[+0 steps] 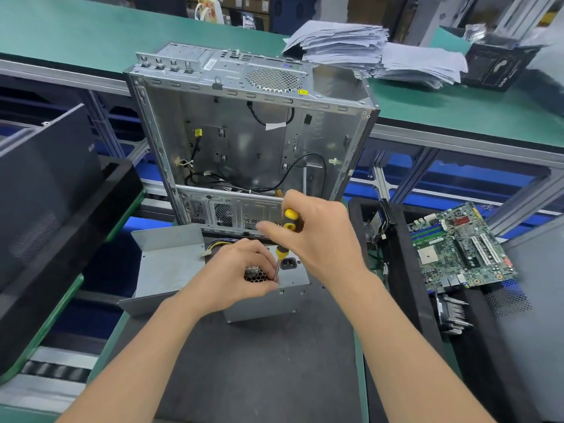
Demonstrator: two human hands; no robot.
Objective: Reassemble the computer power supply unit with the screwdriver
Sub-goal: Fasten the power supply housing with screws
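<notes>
A grey metal power supply unit sits on the dark mat in front of me, its face with a honeycomb fan grille and a black socket turned upward. My left hand rests on the grille, fingers curled against the screwdriver's shaft. My right hand grips the yellow and black screwdriver upright, tip down on the unit's top face between the grille and the socket. A loose bent grey metal cover lies just left of the unit, with yellow and black wires and a white connector beside it.
An open empty computer case stands directly behind the unit. A green motherboard and a heatsink lie to the right. A black case panel leans at the left. Stacked papers sit on the green bench behind.
</notes>
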